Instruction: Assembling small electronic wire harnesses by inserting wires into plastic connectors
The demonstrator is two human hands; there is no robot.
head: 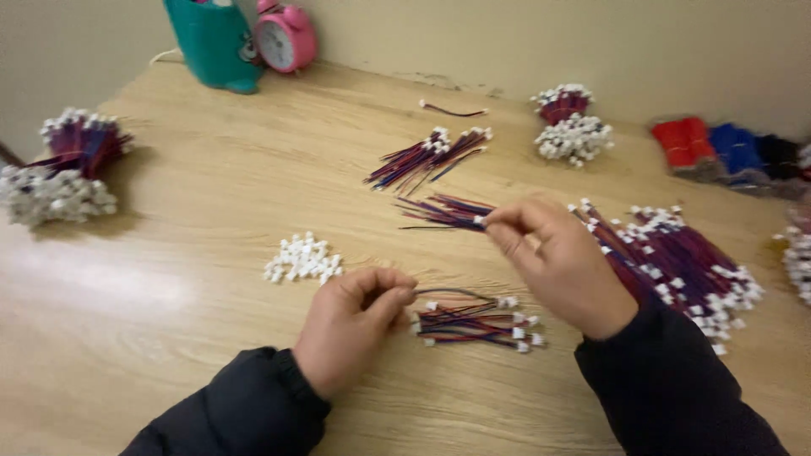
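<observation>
Wires are lying in heaps around the loose white plugs [302, 258] on our counter [211, 177]. Our left hand [351, 331], just right of the plugs, is pinching a dark wire [452, 293] above a small bundle [477, 325]. Our right hand [562, 262], farther right, is gripping a plugged wire [448, 213] by its tip. Beyond the plugs, a pink clock [285, 35] is standing.

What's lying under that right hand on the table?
Under the right hand, a spread of red and blue wires with white connectors runs rightward. The part beneath the palm and sleeve is hidden.
</observation>
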